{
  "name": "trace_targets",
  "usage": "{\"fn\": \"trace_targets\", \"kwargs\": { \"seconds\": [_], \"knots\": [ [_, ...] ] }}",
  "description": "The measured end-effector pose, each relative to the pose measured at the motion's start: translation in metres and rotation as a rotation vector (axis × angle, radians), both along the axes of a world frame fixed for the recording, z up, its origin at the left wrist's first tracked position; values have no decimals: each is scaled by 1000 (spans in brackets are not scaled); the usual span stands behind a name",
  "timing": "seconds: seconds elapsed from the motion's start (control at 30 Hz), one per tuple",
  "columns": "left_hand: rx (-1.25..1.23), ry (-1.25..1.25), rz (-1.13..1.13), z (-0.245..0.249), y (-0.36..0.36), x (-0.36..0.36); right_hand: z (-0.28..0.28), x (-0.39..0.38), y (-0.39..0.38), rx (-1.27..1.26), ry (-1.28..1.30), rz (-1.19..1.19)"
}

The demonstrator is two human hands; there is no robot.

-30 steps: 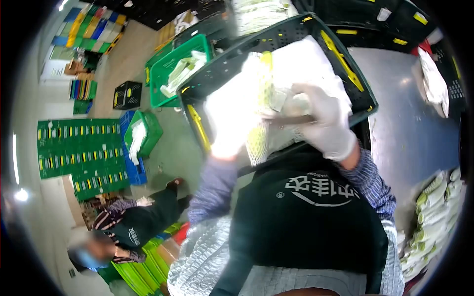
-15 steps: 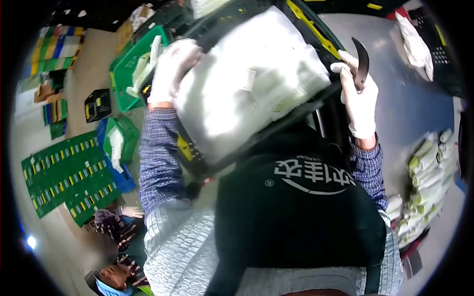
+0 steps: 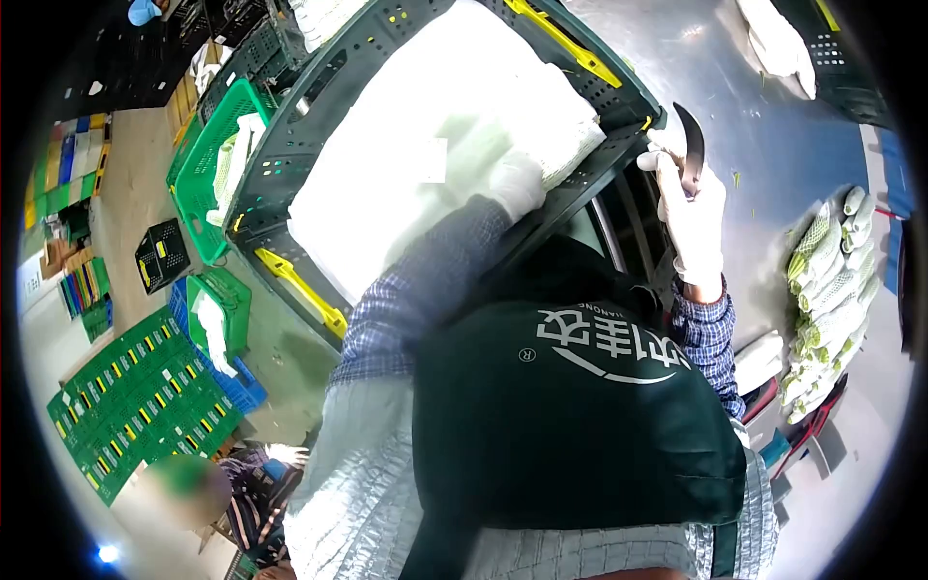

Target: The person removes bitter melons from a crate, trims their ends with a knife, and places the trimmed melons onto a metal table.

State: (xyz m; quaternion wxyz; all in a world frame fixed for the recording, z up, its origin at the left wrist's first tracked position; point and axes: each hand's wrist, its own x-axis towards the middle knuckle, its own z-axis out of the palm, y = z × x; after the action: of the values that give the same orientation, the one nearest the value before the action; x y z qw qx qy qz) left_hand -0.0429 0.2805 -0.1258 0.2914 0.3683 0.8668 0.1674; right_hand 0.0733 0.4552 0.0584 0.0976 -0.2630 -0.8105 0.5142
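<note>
In the head view, a dark green crate (image 3: 275,184) with yellow handles holds a large, overexposed white bundle (image 3: 387,145). A small white tag (image 3: 432,160) lies on the bundle. My left hand (image 3: 517,184), in a white glove, reaches into the crate and rests at the bundle's near right part; its fingers are blurred against the white. My right hand (image 3: 694,213), also gloved, is closed round a curved knife (image 3: 693,140), blade pointing up, just beside the crate's right corner.
White-netted pale green vegetables (image 3: 831,290) are piled on the right of the metal table (image 3: 744,145). A white bundle (image 3: 778,43) lies at the far right. Green baskets (image 3: 179,208) stand at left, near a stack of green crates (image 3: 145,391). Another person (image 3: 256,493) is at lower left.
My left hand has moved from the crate's left side across to the bundle's near right part. The crate appears further left and more in view. My right hand keeps the knife.
</note>
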Motion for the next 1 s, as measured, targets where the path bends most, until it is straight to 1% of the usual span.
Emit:
{"fn": "trace_targets", "kwargs": {
  "seconds": [0.03, 0.13, 0.17, 0.23, 0.3, 0.33, 0.43, 0.47, 0.5, 0.53, 0.57, 0.6, 0.63, 0.7, 0.73, 0.77, 0.83, 0.9, 0.93, 0.97, 1.0],
  "knots": [
    [-31, -55, -19, 5, 0, -5, -1, 2, 0, -26, -2, -1],
    [25, -140, 48, -2, -14, -25, 0, 0, -3, -5, 25, 32],
    [-53, -99, -106, 21, -17, -38, 4, -1, -3, 32, 8, 49],
    [-31, -187, -81, 7, -15, -43, 5, 1, -1, 58, -30, 49],
    [-11, -221, -82, 1, -16, -47, 5, 2, 1, 90, -42, 48],
    [-13, -212, -94, 25, -17, -42, 2, 0, 2, 97, -29, 77],
    [89, -235, 74, 12, -17, -17, -1, -1, 0, 109, -1, 139],
    [85, -206, 55, 1, -11, -12, 3, -2, -3, 117, -2, 139],
    [218, -226, 104, -37, -8, -12, -3, -3, -1, 34, 30, 151],
    [204, -269, 176, -51, 1, -11, -7, -4, 2, -42, 57, 153],
    [733, -335, 252, -43, 7, -6, -3, -6, 0, -9, 22, 143],
    [610, -169, 233, -36, 5, 0, -1, -8, 0, 11, 38, 162],
    [482, -8, 214, 1, 1, 4, 1, -8, 1, 32, 50, 174],
    [277, -213, 139, 10, -8, -6, 2, -6, 9, 107, 24, 215],
    [175, -315, 90, 15, -8, -11, 2, -8, 10, 126, 82, 219],
    [173, -373, 95, 53, -18, -17, 5, -8, 8, 120, 110, 221],
    [412, -349, 144, 71, -48, -21, 12, -6, 8, 108, 114, 217],
    [685, -562, 275, 82, -69, -21, 14, -12, 4, 51, 178, 191],
    [748, -752, 344, 110, -68, -14, 16, -15, 2, 23, 211, 178],
    [806, -939, 423, 139, -68, -7, 10, -25, -6, -43, 394, 200],
    [912, -1018, 477, 156, -65, -1, 19, -32, -12, -4, 456, 244]
  ]
}}
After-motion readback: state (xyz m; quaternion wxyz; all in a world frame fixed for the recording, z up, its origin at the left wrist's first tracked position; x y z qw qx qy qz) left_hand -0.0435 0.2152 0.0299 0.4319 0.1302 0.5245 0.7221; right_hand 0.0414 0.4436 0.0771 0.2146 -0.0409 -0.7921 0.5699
